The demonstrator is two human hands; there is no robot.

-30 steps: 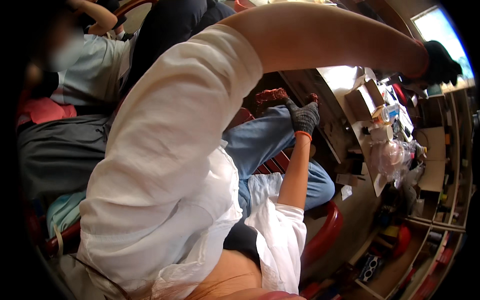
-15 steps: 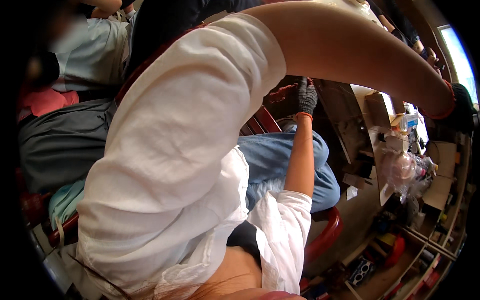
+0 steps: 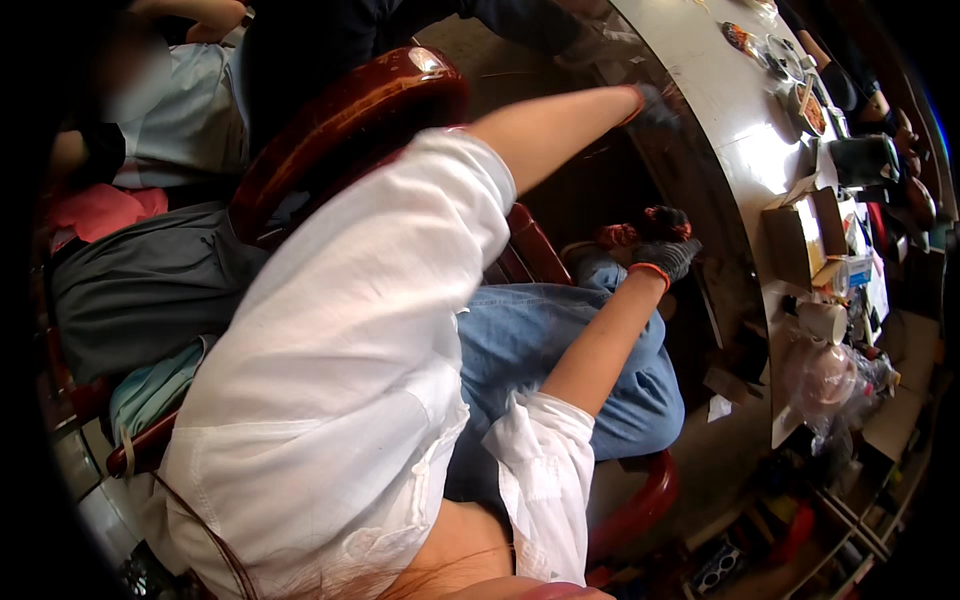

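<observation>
My right hand (image 3: 672, 260), in a grey knit glove with an orange cuff, is beyond my knees, its fingers bent around a lumpy dark red and black thing (image 3: 665, 222). Its kind is hard to make out in the shadow. Another dark red lump (image 3: 615, 236) shows just left of it; whether they are joined I cannot tell. My left hand (image 3: 658, 106), also in a dark glove with an orange cuff, is smeared by motion near the edge of a white table (image 3: 690, 60). Its fingers, and anything in them, cannot be made out.
On the table stand bowls of food (image 3: 808, 108), an open cardboard box (image 3: 805, 235), a white cup (image 3: 822, 320) and a clear plastic bag (image 3: 825, 385). A red wooden chair arm (image 3: 350, 130) is at left, by a seated person (image 3: 190, 110). Shelves (image 3: 820, 530) are at lower right.
My left arm has swung back from the far right over the table to the upper middle. My right hand has moved right and nearer, and the red thing has shifted with it.
</observation>
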